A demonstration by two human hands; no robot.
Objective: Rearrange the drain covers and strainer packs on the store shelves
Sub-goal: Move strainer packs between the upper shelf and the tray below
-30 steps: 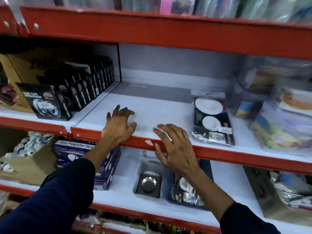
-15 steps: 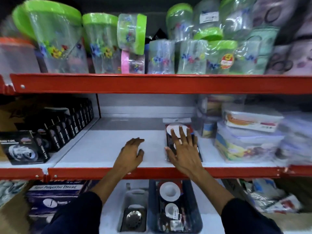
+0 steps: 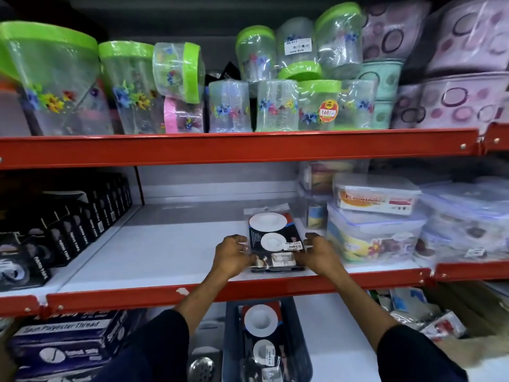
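A stack of strainer packs (image 3: 272, 232), dark cards with white round strainers, lies flat on the white middle shelf (image 3: 154, 252). My left hand (image 3: 232, 255) grips its left edge and my right hand (image 3: 316, 253) grips its right edge, near the shelf's red front lip. On the shelf below, a dark blue bin (image 3: 231, 340) holds more strainer packs (image 3: 261, 321). Left of that bin, a metal drain cover (image 3: 202, 368) lies in a clear tray, partly hidden by my left sleeve.
Black tape boxes (image 3: 68, 232) line the middle shelf's left side. Clear lidded food containers (image 3: 377, 221) crowd its right side, close to the packs. Green-lidded jars (image 3: 176, 86) fill the upper shelf. Blue thread boxes (image 3: 63, 343) sit at the lower left.
Both hands slid right from the bare shelf and closed on the sides of the strainer pack stack. The camera tilted up, bringing the jar shelf into view.
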